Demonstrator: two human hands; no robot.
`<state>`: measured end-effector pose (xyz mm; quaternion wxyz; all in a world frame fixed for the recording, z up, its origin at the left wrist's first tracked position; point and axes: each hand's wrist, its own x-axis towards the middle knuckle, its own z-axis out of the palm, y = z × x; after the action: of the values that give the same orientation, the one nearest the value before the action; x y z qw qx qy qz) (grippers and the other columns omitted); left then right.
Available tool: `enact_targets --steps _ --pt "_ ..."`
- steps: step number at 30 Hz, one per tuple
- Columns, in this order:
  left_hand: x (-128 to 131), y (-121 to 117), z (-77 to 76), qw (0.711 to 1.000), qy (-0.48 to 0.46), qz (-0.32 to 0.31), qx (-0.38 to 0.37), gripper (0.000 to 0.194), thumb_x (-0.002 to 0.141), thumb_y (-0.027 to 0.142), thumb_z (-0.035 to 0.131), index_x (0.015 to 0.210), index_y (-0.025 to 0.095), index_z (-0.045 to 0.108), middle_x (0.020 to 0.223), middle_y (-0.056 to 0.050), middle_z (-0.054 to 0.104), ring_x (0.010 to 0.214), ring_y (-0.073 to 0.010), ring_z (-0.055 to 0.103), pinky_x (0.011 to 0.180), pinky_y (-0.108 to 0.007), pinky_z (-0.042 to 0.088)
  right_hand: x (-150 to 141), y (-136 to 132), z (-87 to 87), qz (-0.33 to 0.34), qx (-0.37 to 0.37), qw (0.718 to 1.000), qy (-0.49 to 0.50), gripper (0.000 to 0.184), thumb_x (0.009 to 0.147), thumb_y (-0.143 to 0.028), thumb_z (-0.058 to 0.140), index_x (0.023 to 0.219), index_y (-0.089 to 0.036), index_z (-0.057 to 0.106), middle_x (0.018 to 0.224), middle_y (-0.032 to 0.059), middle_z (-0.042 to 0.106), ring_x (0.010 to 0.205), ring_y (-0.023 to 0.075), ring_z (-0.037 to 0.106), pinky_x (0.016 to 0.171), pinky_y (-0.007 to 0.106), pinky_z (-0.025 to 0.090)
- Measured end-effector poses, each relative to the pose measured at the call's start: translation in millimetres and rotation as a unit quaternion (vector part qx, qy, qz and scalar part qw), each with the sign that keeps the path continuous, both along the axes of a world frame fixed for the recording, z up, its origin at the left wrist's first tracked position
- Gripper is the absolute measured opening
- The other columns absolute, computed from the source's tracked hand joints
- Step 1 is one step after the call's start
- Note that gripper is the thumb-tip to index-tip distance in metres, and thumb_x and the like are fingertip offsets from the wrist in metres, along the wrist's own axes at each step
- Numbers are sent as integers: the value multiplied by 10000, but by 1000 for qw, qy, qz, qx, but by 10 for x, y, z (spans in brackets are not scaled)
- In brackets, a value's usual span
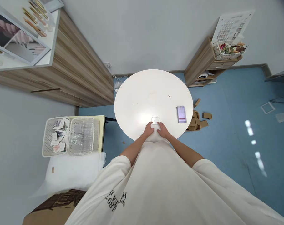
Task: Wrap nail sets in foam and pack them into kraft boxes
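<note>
My left hand and my right hand meet at the near edge of a round white table, both closed around a small white object. A small translucent square piece sits at the object's far end, and the hands hide most of the object. To the right, a phone lies on the tabletop with its blurred screen facing up, apart from both hands.
Flattened cardboard pieces lie on the blue floor right of the table. A wood-faced cabinet stands at left, a wooden shelf at back right. Two plastic baskets of small items sit at left.
</note>
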<state>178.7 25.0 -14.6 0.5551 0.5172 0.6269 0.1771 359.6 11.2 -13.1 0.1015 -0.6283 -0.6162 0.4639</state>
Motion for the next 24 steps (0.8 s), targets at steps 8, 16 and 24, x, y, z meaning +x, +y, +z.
enact_targets --steps 8,16,24 --pt "-42 24 97 999 6 21 43 639 764 98 568 1387 206 472 1406 -117 535 1306 -254 502 1103 -400 415 -96 89 82 -49 12 998 -34 523 945 -243 426 1466 -245 473 1386 105 532 1082 200 626 981 366 518" --pt "-55 145 237 993 46 85 71 432 912 188 558 1340 217 506 1270 -110 571 1198 -214 565 1043 -344 450 -126 315 271 -48 28 997 -63 404 1011 -317 385 1347 -241 596 1273 77 625 1059 181 630 950 303 494" --pt "-19 290 182 988 62 137 38 316 921 223 613 1230 182 561 1182 -108 588 1022 -182 624 968 -322 493 -193 497 300 -27 30 995 -86 367 1014 -289 404 1227 -228 697 1184 78 673 1067 192 633 955 302 479"
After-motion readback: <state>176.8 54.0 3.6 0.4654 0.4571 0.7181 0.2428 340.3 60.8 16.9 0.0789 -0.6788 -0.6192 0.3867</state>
